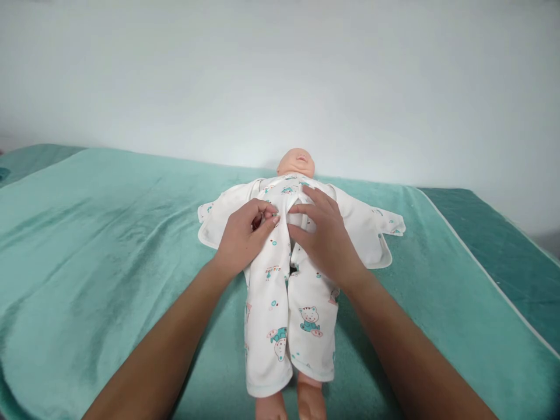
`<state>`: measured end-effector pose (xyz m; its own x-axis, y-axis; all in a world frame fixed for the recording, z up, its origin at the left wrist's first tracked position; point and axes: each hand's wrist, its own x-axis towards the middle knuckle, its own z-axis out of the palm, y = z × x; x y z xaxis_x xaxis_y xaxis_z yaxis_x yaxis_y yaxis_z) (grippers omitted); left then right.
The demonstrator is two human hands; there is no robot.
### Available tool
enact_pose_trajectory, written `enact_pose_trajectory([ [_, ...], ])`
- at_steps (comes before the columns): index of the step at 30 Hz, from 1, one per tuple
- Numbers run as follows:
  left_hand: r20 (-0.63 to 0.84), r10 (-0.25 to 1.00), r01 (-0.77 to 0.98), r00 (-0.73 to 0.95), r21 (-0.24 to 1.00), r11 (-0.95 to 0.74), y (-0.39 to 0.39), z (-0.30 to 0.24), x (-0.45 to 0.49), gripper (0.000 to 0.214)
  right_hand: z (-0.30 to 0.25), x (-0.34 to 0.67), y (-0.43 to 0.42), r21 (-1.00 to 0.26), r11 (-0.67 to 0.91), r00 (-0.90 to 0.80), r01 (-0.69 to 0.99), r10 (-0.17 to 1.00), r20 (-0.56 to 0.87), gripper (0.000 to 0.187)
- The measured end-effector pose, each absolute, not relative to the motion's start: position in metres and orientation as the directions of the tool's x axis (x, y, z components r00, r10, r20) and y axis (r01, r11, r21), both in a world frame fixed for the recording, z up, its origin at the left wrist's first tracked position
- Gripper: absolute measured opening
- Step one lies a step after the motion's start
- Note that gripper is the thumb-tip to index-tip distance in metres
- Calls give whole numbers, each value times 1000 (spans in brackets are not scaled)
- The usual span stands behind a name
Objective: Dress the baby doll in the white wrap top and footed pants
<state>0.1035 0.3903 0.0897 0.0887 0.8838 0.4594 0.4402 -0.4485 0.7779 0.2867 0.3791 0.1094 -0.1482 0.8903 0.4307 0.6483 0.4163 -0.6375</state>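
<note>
A baby doll [297,161] lies on its back on a teal blanket [109,245], head toward the wall, feet toward me. It wears a white romper [280,303] printed with small teal animals. My left hand [245,233] rests on the doll's chest, fingers curled and pinching the left front edge of the romper. My right hand [321,230] lies on the right side of the chest, thumb and fingers closed on the other front edge. The two edges meet between my hands. The doll's bare feet [291,402] stick out of the trouser legs.
The teal blanket covers a wide flat surface that runs up to a plain white wall [280,76]. A darker green cover with a white border [494,233] shows at the right.
</note>
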Motion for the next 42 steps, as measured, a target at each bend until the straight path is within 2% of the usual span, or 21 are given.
enact_pose_trajectory([
  [5,463,874,437,147,763,-477,393,88,103,12,116,289,378,-732,376,-188,568,925,330,17],
  [9,468,867,435,173,753,-493,393,87,104,12,119,288,379,-758,330,-190,563,944,270,13],
  [15,483,859,401,170,762,-508,394,86,104,9,124,290,379,-822,282,-165,495,959,229,16],
  [21,496,852,383,167,763,-520,394,88,105,18,131,296,378,-871,228,-168,435,971,170,19],
  [27,478,870,427,125,766,-481,394,88,104,17,122,295,380,-802,332,-149,497,943,298,13],
  [31,475,875,431,92,773,-466,394,87,104,18,119,294,379,-748,391,-197,536,920,340,11],
  [42,440,897,417,44,808,-417,396,83,102,12,135,306,376,-738,334,-284,586,938,199,26],
])
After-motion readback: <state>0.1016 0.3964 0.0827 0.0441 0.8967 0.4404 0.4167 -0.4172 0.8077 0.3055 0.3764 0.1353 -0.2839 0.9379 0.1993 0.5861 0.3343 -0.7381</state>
